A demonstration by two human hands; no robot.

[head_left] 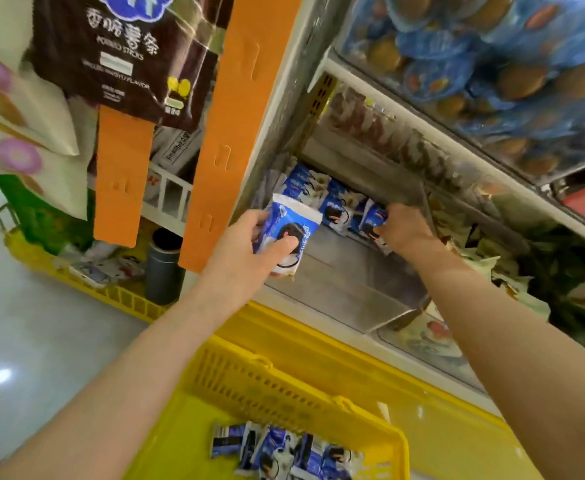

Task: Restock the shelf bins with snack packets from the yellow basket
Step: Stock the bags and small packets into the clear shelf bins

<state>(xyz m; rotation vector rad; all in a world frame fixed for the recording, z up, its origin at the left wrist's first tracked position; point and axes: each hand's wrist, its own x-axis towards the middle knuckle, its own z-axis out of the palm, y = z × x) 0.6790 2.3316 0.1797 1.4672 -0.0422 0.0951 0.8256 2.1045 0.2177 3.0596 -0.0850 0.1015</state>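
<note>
Bin (pixel 346 289), packet row (pixel 332 206) at right fingers (pixel 393 213), pinched, basket (pixel 284 384) with loose packets (pixel 284 452) below, left fingers (pixel 279 249) grasping packet (pixel 296 221), strip (pixel 221 116) beside them

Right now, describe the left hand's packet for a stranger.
Find the clear plastic shelf bin above the yellow plastic basket. At its left end, the left hand grips a blue-and-white snack packet: it alone is held outside the row.

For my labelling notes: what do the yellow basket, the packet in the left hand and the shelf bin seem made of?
Yellow basket: moulded plastic, fairly matte, with slotted walls. Packet gripped by the left hand: thin glossy printed film, probably plastic; it creases and shines. Shelf bin: probably clear rigid plastic; its wall is see-through and reflective.
</note>
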